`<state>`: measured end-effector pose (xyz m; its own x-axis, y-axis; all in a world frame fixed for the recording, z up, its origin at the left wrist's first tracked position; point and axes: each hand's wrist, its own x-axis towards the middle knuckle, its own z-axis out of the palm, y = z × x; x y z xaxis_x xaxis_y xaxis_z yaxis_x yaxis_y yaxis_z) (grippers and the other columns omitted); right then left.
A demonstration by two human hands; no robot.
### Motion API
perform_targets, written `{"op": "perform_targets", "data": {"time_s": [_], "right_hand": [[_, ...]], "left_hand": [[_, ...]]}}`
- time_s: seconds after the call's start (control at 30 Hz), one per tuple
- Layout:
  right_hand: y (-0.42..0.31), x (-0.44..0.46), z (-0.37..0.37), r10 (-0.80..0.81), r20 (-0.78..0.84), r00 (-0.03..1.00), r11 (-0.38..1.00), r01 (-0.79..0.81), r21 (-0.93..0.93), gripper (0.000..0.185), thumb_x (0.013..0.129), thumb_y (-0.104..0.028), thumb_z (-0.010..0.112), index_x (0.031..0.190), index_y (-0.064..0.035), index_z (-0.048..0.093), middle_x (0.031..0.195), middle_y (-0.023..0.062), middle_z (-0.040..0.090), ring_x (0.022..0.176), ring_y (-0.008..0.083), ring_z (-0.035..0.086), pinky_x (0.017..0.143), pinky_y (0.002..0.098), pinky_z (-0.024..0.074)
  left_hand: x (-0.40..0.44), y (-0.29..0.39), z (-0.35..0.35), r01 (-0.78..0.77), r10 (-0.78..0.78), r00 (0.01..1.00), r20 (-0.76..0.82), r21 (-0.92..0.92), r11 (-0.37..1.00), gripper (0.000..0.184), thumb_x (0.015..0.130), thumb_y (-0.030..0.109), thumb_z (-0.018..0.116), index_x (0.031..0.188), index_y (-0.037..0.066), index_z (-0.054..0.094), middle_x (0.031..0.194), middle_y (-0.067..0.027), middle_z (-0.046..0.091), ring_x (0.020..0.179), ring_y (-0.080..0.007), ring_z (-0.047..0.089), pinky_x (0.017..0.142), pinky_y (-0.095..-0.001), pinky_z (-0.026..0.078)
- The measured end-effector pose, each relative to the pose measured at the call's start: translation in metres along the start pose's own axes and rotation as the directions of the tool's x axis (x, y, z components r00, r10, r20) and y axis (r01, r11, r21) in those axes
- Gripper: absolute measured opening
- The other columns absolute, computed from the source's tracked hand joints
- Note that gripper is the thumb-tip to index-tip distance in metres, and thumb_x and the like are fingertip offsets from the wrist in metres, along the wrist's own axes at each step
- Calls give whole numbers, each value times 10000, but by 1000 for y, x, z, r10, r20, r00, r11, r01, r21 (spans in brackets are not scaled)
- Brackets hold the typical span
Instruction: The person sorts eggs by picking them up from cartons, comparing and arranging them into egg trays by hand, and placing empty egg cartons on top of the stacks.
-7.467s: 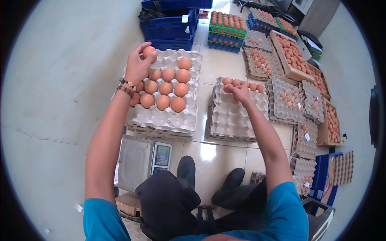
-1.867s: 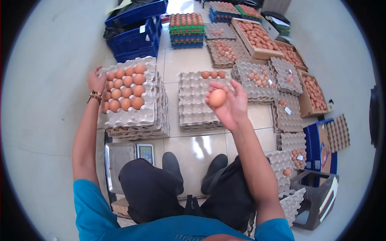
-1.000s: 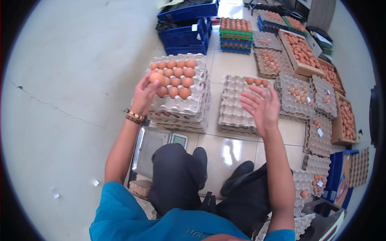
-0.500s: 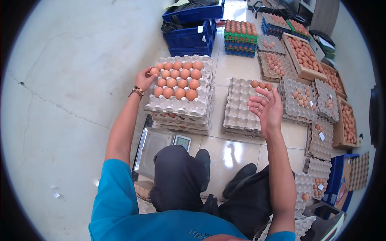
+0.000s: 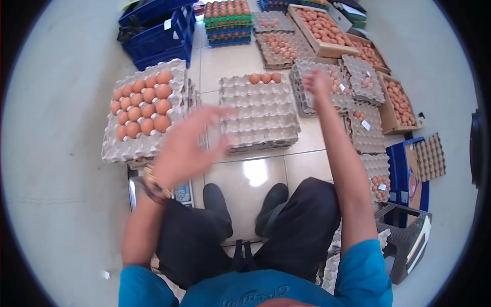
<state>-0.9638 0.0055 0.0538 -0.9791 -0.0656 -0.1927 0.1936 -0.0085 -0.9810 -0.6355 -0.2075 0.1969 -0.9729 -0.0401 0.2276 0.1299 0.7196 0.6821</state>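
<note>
My left hand point(image 5: 189, 146), blurred by motion, hangs between two egg stacks with thumb and fingers apart and nothing visible in it. Left of it, a stack of grey egg trays point(image 5: 143, 148) carries several rows of brown eggs point(image 5: 148, 110) on top. Ahead is another stack of grey trays point(image 5: 258, 110), whose top tray has 3 brown eggs point(image 5: 266, 78) in its far row. My right hand point(image 5: 318, 84) is over the left side of a tray point(image 5: 304, 97) of smaller eggs point(image 5: 336, 82). Its fingers look curled but are smeared, so I cannot see whether they hold anything.
Wooden crates full of eggs point(image 5: 323, 48) line the right side. Green and blue trays of eggs point(image 5: 228, 23) stand at the back, beside blue plastic crates point(image 5: 161, 38). A scale point(image 5: 183, 193) lies by my left leg. A dark stool point(image 5: 404, 230) is at the right.
My left hand has left the egg at the left stack's edge and moved right, towards me. My right hand has moved right to the tray of smaller eggs. The view has turned right.
</note>
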Motion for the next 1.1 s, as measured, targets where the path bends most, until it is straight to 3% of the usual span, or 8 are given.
{"op": "perform_targets", "data": {"time_s": [0.07,0.13,0.2,0.37,0.67,0.87,0.97,1.1], "right_hand": [[91,88,10,-229,130,965,777,261,-572,371,835,-247,607,1148,-48,588,888,171,685,839,317,672,780,384,533],[91,66,30,-286,288,914,479,396,-784,392,787,-215,642,1148,-75,584,1021,178,666,962,365,646,875,421,517],[89,63,52,-276,419,865,281,489,-826,384,793,-205,637,1151,-78,579,1108,168,629,1044,360,608,905,431,502],[108,81,99,-309,620,721,1,652,-758,351,899,-310,520,1158,-79,572,1209,157,553,1190,330,501,962,501,436],[116,87,100,-287,605,742,57,644,-763,504,950,-506,458,1167,-67,576,1176,176,518,1155,325,474,963,503,368],[99,86,94,-379,576,724,148,662,-735,465,907,-461,560,1139,-59,560,1138,188,518,1018,362,573,854,467,469],[97,84,98,-576,400,713,285,634,-719,398,863,-405,626,1048,-54,596,1067,161,571,874,351,637,778,478,507],[84,75,119,-452,545,707,304,696,-651,272,809,-316,655,935,-76,675,1051,132,650,851,318,676,769,455,532]], "left_hand": [[5,23,46,-171,147,931,333,44,984,458,872,294,671,1280,110,573,1094,-119,649,1000,-288,638,871,-422,512],[-2,41,82,-60,-99,755,649,218,974,441,882,341,642,1260,122,582,1042,-106,647,989,-283,644,851,-435,511],[-13,40,105,-119,-148,700,699,318,941,412,871,357,650,1214,132,601,1016,-104,641,952,-283,648,798,-418,509],[-24,20,124,-74,-286,811,510,575,815,446,843,348,687,1201,99,593,1001,-100,621,928,-260,619,797,-393,477],[-34,19,128,-68,-221,784,580,434,899,494,853,363,673,1252,93,564,1037,-109,598,945,-249,597,819,-382,453],[-32,19,126,-67,-214,808,550,446,893,500,862,373,664,1261,91,557,1024,-102,588,935,-245,595,806,-376,447],[-31,20,126,-58,-215,815,538,445,893,502,864,373,662,1265,91,555,1024,-102,587,931,-245,594,802,-378,448],[-29,22,124,-61,-213,808,550,437,898,501,864,372,662,1265,93,555,1020,-103,590,934,-246,596,801,-380,453]]}}
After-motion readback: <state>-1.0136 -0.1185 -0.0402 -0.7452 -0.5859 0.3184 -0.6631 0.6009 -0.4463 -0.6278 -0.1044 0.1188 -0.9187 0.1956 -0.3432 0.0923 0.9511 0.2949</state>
